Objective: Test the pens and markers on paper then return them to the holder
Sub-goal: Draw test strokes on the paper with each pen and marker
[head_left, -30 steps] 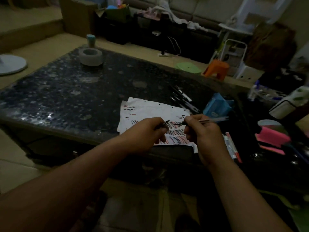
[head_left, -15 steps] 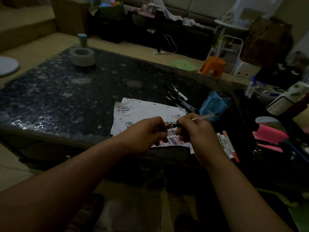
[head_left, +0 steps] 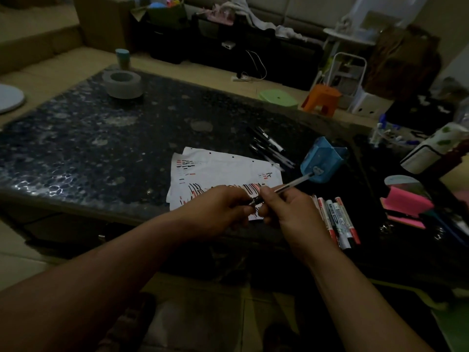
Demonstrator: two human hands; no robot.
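1. The gap has closed: a second ago the left grip (head_left: pixel 223 207) was clear of the pen (head_left: pixel 294 183), now it pinches the dark tip end.
2. The right grip (head_left: pixel 291 212) curls round the barrel, over the paper's (head_left: pixel 228 171) near edge.
3. The barrel's tail points at the blue holder (head_left: pixel 322 158).
4. Black pens (head_left: pixel 269 146) lie beyond the paper, and markers (head_left: pixel 340 222) lie just right of the right grip on the tabletop (head_left: pixel 101 148).
5. Both grips hide the nearest ink strokes.

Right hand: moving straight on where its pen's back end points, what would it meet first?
Probably the blue holder, just beyond the pen in the right hand; nothing shows between, but depth is unclear.
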